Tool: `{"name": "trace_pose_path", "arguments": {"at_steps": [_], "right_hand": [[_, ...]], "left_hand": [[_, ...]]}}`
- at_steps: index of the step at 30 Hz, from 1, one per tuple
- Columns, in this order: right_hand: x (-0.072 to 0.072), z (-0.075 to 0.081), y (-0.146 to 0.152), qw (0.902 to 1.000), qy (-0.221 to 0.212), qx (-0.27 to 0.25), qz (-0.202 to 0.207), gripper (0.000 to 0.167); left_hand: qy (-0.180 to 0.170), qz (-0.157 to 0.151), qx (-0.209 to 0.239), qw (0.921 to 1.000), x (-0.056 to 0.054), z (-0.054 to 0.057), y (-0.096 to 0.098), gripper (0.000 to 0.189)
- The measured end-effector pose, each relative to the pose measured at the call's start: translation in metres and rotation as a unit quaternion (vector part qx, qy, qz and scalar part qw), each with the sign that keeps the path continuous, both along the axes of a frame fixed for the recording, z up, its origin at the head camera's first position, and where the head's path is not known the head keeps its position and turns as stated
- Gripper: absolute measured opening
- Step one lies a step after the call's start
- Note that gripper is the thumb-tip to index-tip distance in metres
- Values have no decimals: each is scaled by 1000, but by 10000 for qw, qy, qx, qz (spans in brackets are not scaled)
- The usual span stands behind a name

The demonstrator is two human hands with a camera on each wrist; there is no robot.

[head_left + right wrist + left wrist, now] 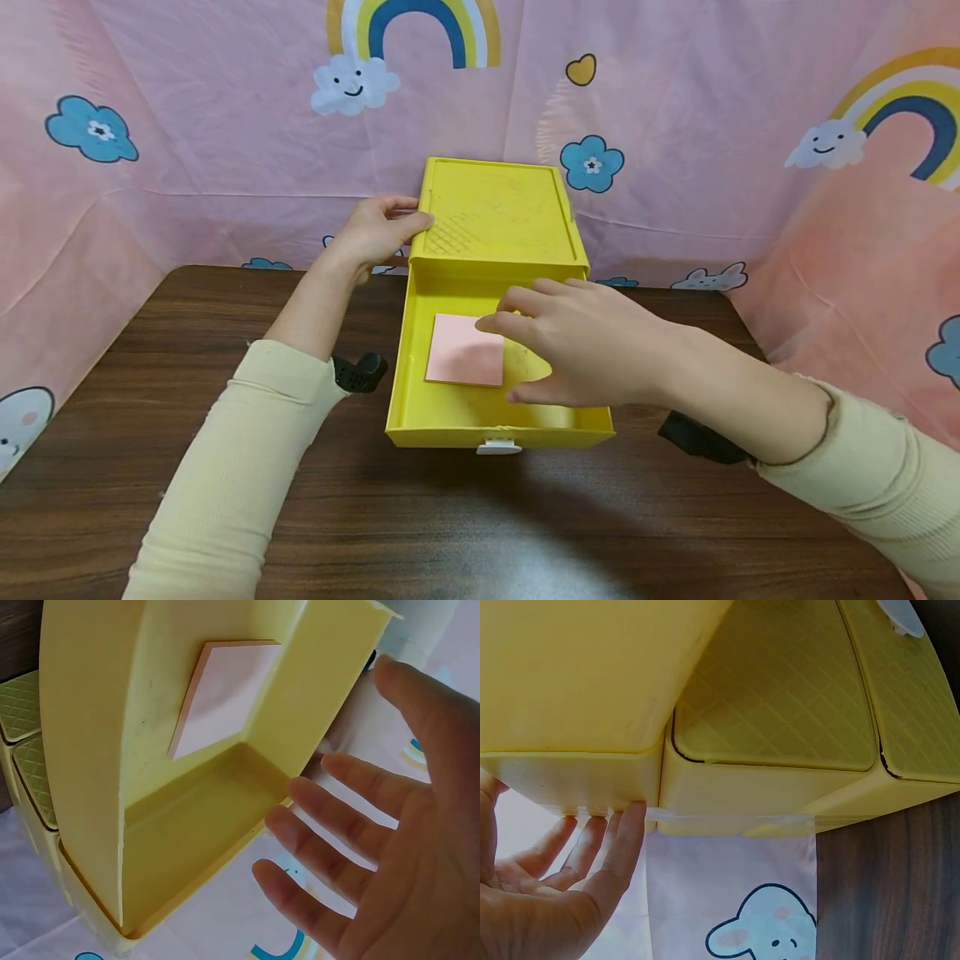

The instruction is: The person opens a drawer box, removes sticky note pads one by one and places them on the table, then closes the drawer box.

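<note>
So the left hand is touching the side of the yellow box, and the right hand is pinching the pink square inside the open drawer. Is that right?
Not quite: the right hand holds nothing. The right wrist view shows its fingers apart from the pink square, which does lie inside the open drawer. The left hand does touch the side of the yellow box.

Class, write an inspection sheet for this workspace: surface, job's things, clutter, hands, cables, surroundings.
Surface: dark brown wood-grain table.
Job's things: yellow plastic drawer unit, top drawer open, white handle in front; square pale-pink pad lying inside.
Clutter: nothing seen.
Hands: left hand touches the unit's left side; right hand hovers over the drawer, fingers spread, holding nothing.
Cables: nothing seen.
Surroundings: pink fabric backdrop printed with rainbows, clouds, flowers.
</note>
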State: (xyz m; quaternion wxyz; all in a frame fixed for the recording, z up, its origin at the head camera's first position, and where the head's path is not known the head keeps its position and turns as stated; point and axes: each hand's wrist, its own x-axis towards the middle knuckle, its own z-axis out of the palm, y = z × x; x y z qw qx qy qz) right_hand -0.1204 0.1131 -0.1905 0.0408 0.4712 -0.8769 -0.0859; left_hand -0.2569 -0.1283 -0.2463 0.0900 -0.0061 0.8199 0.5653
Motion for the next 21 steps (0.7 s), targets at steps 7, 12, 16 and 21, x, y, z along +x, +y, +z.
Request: {"name": "trace_pose_path", "arguments": {"at_steps": [7, 12, 16, 21], "right_hand": [[-11, -2, -14, 9981, -341, 416, -303, 63], [-17, -2, -24, 9953, -501, 668, -498, 65], [-23, -1, -31, 9910, -613, 955, -716, 66], [-29, -3, -40, 9842, -712, 1303, -966, 68]], "left_hand": [[-31, -4, 27, 10000, 1, 1, -1, 62], [-37, -4, 16, 10000, 0, 1, -1, 61], [-54, 10, 17, 10000, 0, 0, 0, 61], [-42, 20, 10, 10000, 0, 0, 0, 62]]}}
